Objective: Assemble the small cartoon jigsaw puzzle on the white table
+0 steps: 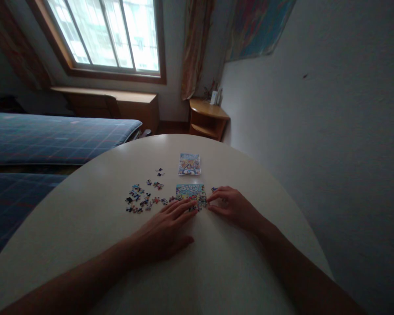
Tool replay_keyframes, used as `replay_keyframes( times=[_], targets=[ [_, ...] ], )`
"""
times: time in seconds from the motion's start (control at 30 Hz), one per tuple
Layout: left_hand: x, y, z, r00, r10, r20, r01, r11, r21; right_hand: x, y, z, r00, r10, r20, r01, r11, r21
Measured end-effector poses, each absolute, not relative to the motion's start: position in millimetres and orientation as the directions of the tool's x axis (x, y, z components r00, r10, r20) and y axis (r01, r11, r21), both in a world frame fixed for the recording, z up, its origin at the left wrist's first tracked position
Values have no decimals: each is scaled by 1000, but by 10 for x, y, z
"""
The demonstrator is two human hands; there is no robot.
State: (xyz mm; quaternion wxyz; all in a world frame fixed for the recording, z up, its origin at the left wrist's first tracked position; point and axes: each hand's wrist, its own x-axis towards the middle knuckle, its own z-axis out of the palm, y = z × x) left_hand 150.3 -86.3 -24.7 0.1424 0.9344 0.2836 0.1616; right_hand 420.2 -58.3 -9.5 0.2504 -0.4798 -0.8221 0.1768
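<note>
A partly joined jigsaw puzzle [191, 189] with bright printed pictures and lettering lies flat on the round table. My left hand [175, 221] rests palm down, its fingers stretched over the puzzle's lower left edge and hiding part of it. At the puzzle's right edge, the bent thumb and forefinger of my right hand [228, 203] close on a small piece, mostly hidden by the fingers. One loose piece [214, 189] shows just beyond that hand. Left of the puzzle, several loose puzzle pieces [138, 197] are scattered, some reaching close to my left fingers.
Beyond the puzzle lies a printed picture packet [189, 165]. Two small dark items [160, 171] are to its left. The pale round table [243, 271] has a white wall [315, 131] on its right and a blue checked mattress [59, 135] on its left. A corner shelf [208, 109] stands behind.
</note>
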Motion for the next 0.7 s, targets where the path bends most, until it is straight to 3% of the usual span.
replay_keyframes(
  times=[0.7],
  targets=[
    [1470, -880, -255, 804, 569, 173, 489, -798, 353, 4121, -602, -123, -447, 862, 240, 700, 503, -507]
  ],
)
